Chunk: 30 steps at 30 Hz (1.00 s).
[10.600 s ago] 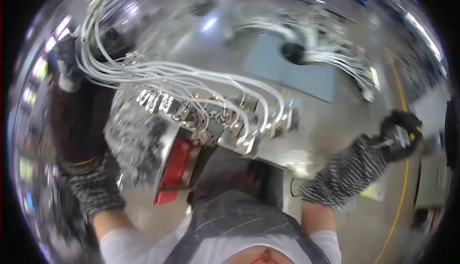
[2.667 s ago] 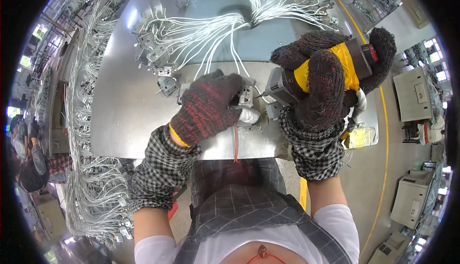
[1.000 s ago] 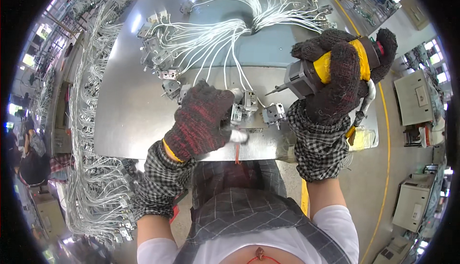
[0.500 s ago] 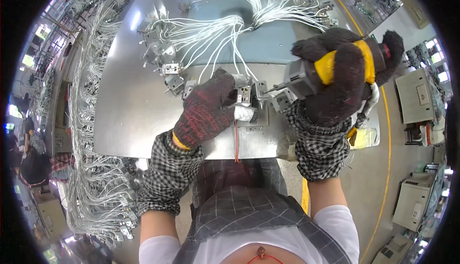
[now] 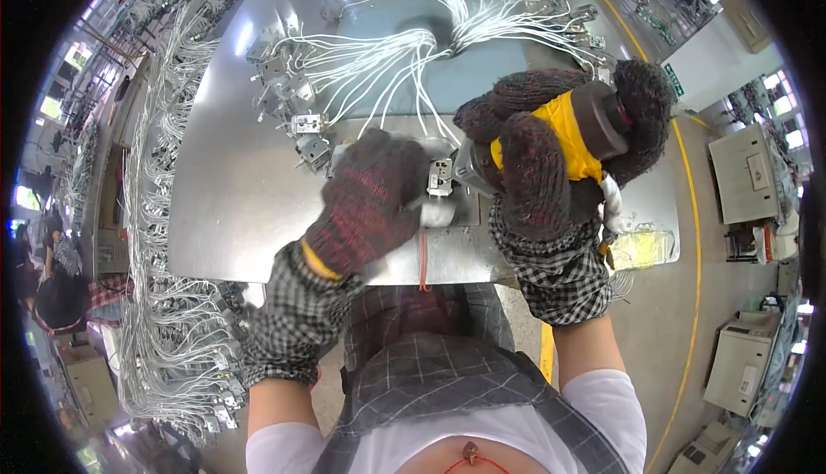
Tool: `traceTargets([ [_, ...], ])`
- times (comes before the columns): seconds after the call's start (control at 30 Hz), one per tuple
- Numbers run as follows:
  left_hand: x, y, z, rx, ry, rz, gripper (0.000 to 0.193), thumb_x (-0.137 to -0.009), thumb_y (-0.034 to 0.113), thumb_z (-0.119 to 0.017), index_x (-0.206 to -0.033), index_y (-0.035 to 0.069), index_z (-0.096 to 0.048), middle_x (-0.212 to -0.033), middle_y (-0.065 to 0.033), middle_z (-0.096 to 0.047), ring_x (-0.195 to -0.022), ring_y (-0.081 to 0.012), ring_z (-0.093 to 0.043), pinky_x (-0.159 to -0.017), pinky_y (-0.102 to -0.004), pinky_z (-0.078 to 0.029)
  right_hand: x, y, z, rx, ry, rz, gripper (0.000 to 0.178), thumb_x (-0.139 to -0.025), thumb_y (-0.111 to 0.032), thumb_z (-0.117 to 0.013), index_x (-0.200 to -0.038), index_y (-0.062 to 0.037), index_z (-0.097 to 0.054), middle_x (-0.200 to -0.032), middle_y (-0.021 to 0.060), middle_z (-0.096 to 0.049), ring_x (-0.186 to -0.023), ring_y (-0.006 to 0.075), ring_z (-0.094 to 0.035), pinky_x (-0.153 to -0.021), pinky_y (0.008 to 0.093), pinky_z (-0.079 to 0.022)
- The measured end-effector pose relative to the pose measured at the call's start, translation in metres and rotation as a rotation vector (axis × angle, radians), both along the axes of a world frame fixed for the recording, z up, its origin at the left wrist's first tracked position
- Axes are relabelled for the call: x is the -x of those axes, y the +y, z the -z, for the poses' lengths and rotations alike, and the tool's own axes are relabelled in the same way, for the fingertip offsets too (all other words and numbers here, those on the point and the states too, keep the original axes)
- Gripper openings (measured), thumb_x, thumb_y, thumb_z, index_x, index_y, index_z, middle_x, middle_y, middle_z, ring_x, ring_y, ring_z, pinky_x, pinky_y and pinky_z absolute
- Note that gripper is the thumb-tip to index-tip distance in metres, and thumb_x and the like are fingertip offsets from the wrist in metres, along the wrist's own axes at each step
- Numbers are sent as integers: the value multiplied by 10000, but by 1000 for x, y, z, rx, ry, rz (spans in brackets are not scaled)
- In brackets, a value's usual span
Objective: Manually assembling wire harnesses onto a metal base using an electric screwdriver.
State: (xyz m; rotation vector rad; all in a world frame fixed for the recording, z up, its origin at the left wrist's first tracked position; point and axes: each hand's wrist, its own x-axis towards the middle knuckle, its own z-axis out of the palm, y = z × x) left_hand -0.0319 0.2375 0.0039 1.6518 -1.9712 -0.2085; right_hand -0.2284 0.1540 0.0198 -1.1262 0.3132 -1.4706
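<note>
My right hand [image 5: 551, 164], in a dark knitted glove, is wrapped around a power screwdriver [image 5: 572, 134] bound with yellow tape. Its nose points left, close to a small metal socket box [image 5: 440, 178] with a white cable; the tool's tip is hidden. My left hand [image 5: 370, 203], in a dark red-flecked glove and blurred by motion, closes on that box from the left. White-wrapped fingertips show above and below it. Under the box lies a small metal plate [image 5: 467, 212] at the table's near side. A red cord [image 5: 422, 261] hangs over the edge.
White cables [image 5: 387, 48] fan across the metal table [image 5: 224, 173], with several metal boxes [image 5: 307, 124] at their left ends. Bundles of cabled boxes [image 5: 163, 336] hang at the left. A clear yellowish container [image 5: 644, 249] sits by the right table edge. Pale cabinets [image 5: 747, 173] stand farther right.
My right hand and the screwdriver have moved left and the tool has swung in against the box. My left hand has shifted slightly left, still at the box.
</note>
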Motion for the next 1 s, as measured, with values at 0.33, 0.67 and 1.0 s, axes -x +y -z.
traceTargets([
  [0.33, -37, -6, 11, -155, -566, 153, 557, -780, 282, -858, -1291, 154, -679, -1207, -88, -679, -1119, -306, -664, -930, -443, -574, -5, 2, -3, 69, 199, 127, 311, -858, -148, -854, -1113, -67, -695, -1064, 100, -760, -901, 215, -749, -894, 373, -608],
  [0.67, 5, -20, 3, 51, 392, 248, 586, -803, 396, -921, -1253, 97, -694, -876, -68, -679, -738, -182, -694, -690, -354, -583, -2, -24, -28, 568, 4, 201, 658, -1019, -126, -692, -1561, -53, -326, -1055, 197, -732, -853, 276, -763, -725, 401, -656],
  [1.0, -5, -17, 19, 14, 110, 118, 571, -804, 510, -891, -1200, 140, -712, -889, -83, -772, -798, -249, -779, -704, -388, -596, -10, -6, -28, 443, 63, 354, 793, -989, -145, -717, -1613, -133, -228, -1012, 171, -714, -827, 273, -748, -743, 470, -679],
])
